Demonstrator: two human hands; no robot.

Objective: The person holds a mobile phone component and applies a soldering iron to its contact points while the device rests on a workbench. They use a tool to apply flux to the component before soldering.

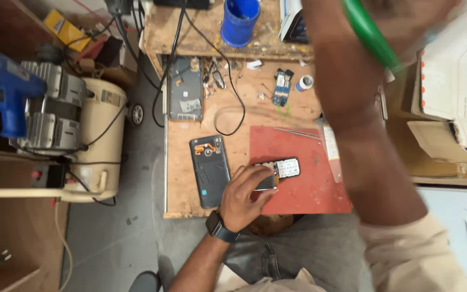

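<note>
My left hand (247,192) rests on the red mat (309,186) and pinches the near end of a small phone circuit board (283,168). Just left of it an opened dark phone body (209,170) lies on the wooden bench (244,116). My right arm is raised close to the camera and blurred; my right hand (406,21) at the top edge is closed around a green tool handle (371,35). A black watch sits on my left wrist.
Thin metal tweezers (298,132) lie at the mat's far edge. Farther back are a grey phone back cover (186,89), a blue circuit board (282,86), a small white bottle (304,83), a blue cup (240,20) and black cables. A compressor (77,138) stands on the floor at left; cardboard boxes (455,70) at right.
</note>
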